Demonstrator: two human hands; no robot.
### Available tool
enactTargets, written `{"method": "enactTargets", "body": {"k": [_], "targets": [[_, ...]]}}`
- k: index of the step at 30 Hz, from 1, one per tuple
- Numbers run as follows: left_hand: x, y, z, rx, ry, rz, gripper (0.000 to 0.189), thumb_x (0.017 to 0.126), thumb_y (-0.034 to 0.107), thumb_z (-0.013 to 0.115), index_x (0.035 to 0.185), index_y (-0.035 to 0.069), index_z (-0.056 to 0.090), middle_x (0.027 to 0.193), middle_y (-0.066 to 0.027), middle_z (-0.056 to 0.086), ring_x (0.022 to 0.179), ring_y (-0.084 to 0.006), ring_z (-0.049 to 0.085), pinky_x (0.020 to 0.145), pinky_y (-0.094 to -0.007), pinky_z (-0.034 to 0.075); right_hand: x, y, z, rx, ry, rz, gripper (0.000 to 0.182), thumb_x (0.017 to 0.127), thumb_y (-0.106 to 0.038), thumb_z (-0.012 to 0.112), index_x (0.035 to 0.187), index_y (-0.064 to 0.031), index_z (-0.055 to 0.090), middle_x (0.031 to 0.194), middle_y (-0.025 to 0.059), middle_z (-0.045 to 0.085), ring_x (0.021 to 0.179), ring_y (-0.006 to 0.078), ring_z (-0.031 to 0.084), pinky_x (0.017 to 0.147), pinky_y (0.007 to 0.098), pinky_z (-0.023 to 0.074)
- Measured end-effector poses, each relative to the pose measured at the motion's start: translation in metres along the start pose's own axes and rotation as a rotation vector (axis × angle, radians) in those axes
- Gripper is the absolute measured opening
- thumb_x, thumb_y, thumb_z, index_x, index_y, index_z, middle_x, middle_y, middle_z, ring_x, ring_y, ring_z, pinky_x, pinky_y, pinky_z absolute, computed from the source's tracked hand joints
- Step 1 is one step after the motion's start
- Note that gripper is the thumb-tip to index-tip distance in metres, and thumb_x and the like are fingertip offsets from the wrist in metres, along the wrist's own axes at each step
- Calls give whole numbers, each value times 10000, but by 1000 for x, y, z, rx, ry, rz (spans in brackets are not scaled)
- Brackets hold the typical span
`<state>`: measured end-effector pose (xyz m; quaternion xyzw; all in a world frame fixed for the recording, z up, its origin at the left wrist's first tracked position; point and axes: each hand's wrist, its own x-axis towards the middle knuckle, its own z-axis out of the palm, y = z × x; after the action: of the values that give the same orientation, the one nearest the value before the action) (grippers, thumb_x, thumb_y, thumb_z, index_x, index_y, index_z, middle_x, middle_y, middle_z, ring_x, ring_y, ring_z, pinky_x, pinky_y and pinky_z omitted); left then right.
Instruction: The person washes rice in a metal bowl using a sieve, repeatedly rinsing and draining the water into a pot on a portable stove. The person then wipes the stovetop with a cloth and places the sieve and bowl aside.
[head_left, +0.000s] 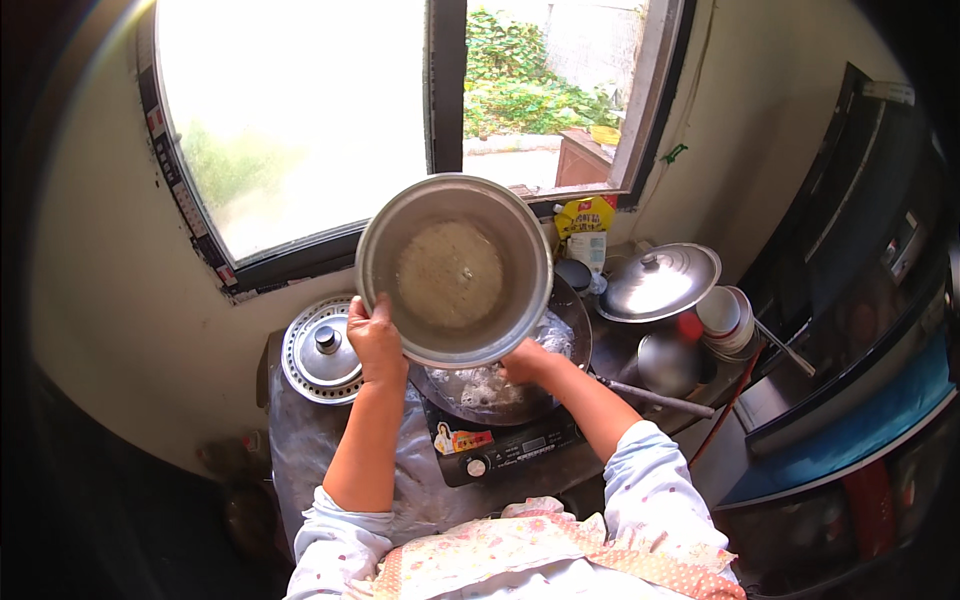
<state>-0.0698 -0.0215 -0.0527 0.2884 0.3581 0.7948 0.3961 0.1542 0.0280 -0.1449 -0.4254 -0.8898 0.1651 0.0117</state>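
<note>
My left hand (377, 337) grips the rim of a deep metal pot (525, 300) at its lower left, the thumb over the edge. The pot's inside faces me, and a pale, cloudy layer lies at its bottom. My right hand (531, 361) is at the pot's lower right edge; its fingers are partly hidden under the pot, so its hold is unclear. Behind and below the pot, a dark wok (581, 322) with whitish, foamy contents (487, 390) stands on a black induction cooker (495, 450).
Left of the wok lies a metal lid with a perforated rim (326, 367). To the right are the wok's handle (660, 397), a domed lid (660, 281), a red-topped container (670, 364) and stacked bowls (724, 319). A yellow seasoning pouch (585, 217) stands by the window.
</note>
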Motion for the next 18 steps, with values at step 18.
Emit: {"method": "enactTargets", "body": {"k": [18], "targets": [[-15, -56, -20, 123, 108, -105, 91, 829, 25, 567, 916, 3, 555, 854, -55, 599, 748, -114, 522, 706, -260, 424, -86, -16, -96, 344, 57, 349, 506, 766, -414, 682, 982, 34, 589, 741, 196, 649, 673, 297, 650, 707, 392, 497]]}}
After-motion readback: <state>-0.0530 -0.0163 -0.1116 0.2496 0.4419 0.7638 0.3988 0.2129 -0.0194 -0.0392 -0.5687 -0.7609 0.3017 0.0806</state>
